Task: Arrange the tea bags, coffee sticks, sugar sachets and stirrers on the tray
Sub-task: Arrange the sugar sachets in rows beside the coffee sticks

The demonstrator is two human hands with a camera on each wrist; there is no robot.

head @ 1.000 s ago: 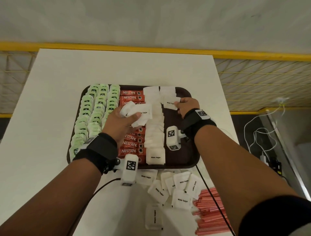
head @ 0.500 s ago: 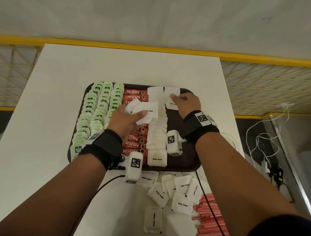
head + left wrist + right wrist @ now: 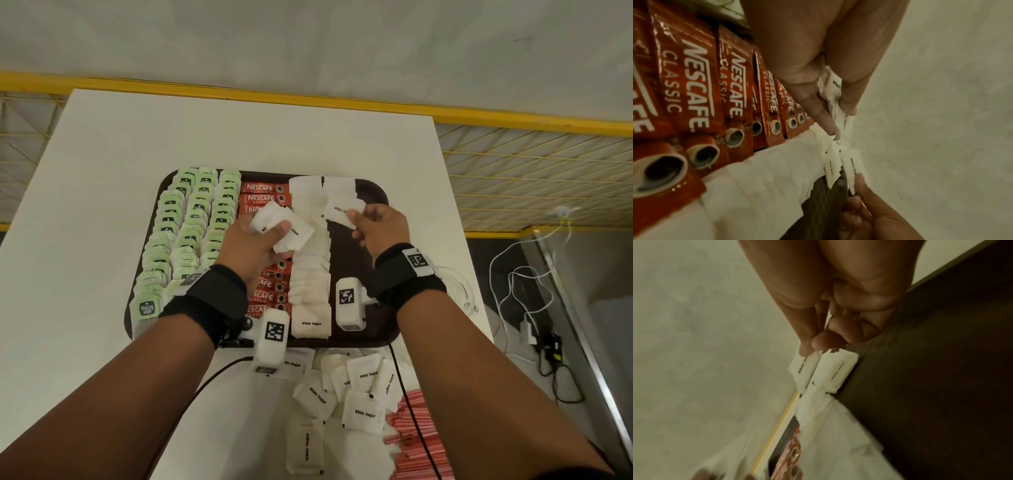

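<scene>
One sugar sachet [image 3: 343, 213] now lifted clear in right hand [image 3: 380, 228].

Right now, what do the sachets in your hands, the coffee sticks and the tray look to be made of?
Sachets: matte white paper, creased, torn-looking edges. Coffee sticks: glossy printed foil or plastic film, shiny highlights. Tray: dark brown, probably textured plastic; a woven-like pattern shows.

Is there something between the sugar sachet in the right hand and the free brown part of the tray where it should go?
Nothing visible. The right hand pinches a sachet just above the short second sugar row. The bare tray nearer the person lies open; only the hand itself hangs over it.
</scene>
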